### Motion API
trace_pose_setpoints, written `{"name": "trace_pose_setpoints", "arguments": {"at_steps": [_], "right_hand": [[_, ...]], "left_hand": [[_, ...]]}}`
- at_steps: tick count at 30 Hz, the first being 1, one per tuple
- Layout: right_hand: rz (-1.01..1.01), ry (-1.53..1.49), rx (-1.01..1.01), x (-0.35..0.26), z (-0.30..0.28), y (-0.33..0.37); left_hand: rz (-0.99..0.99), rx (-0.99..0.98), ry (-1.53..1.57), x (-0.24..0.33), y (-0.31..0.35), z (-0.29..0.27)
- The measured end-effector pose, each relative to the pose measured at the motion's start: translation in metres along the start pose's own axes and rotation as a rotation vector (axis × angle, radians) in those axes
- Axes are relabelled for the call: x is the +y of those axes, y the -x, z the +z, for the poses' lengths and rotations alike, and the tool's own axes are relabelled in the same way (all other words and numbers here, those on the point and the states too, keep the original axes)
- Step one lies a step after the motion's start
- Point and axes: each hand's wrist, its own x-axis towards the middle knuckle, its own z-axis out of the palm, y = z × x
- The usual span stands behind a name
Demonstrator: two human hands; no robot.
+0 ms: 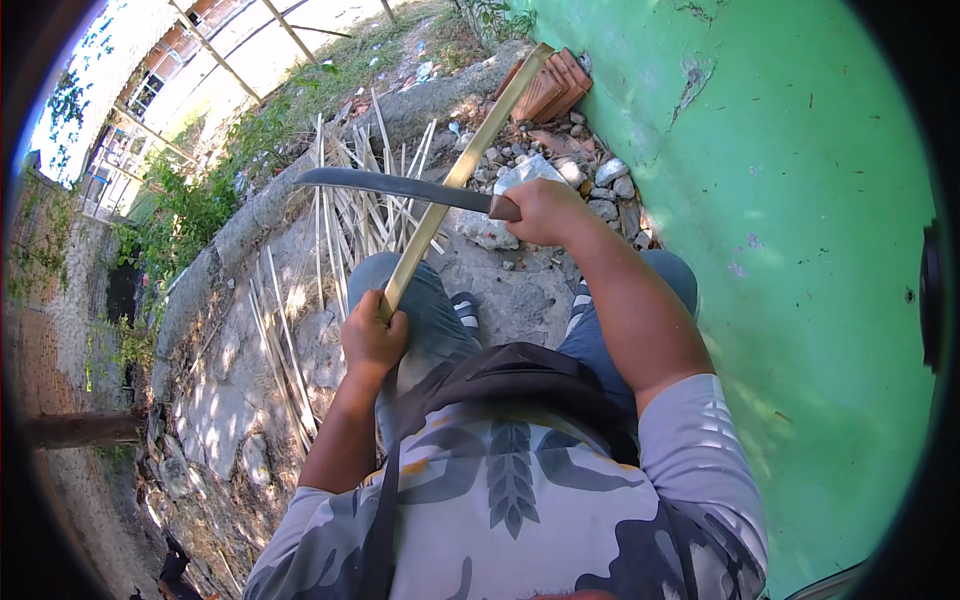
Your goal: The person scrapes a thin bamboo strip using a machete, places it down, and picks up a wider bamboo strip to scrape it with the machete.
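My left hand [374,334] is closed round the near end of a long, pale yellow-green strip [478,143], which looks like split bamboo. The strip slants up and away to the right, its far end by the stacked tiles. In my right hand [548,212] is the brown handle of a machete [400,186], gripped firmly. Its dark blade points left and lies across the strip about midway along; whether blade and strip touch I cannot tell. Both hands are above my knees.
Thin pale strips [350,200] lie in a loose heap ahead and to the left, more [283,345] beside my left knee. Rubble [605,185] and red clay tiles [556,88] sit against a green wall [780,250] at the right. A low stone kerb [215,250] curves along the left.
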Motion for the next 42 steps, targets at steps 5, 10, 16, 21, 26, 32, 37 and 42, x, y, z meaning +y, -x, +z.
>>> {"name": "trace_pose_setpoints", "arguments": {"at_steps": [5,10,16,21,26,32,37,42], "right_hand": [[-0.087,0.036,-0.067,-0.016,0.011,0.004],[-0.176,0.134,-0.124,-0.029,0.011,0.005],[-0.191,0.134,-0.097,-0.022,0.011,0.004],[-0.101,0.127,-0.093,-0.018,0.005,0.003],[-0.081,0.132,-0.091,-0.017,0.005,0.005],[-0.131,0.084,-0.073,-0.024,0.006,0.007],[-0.163,0.176,-0.062,-0.025,0.004,0.004],[0.027,0.007,-0.013,-0.015,-0.004,0.001]], "left_hand": [[-0.01,-0.01,-0.009,0.001,0.0,0.0],[-0.066,-0.088,-0.04,0.003,0.001,-0.002],[-0.048,-0.051,0.036,0.012,0.001,-0.006],[-0.042,-0.041,0.009,0.01,0.001,-0.006],[0.006,-0.03,-0.003,0.004,0.0,-0.002],[0.005,-0.019,0.027,0.002,0.002,-0.002],[-0.029,-0.049,0.076,-0.002,0.001,-0.002],[-0.047,-0.027,0.083,0.003,0.002,-0.003]]}}
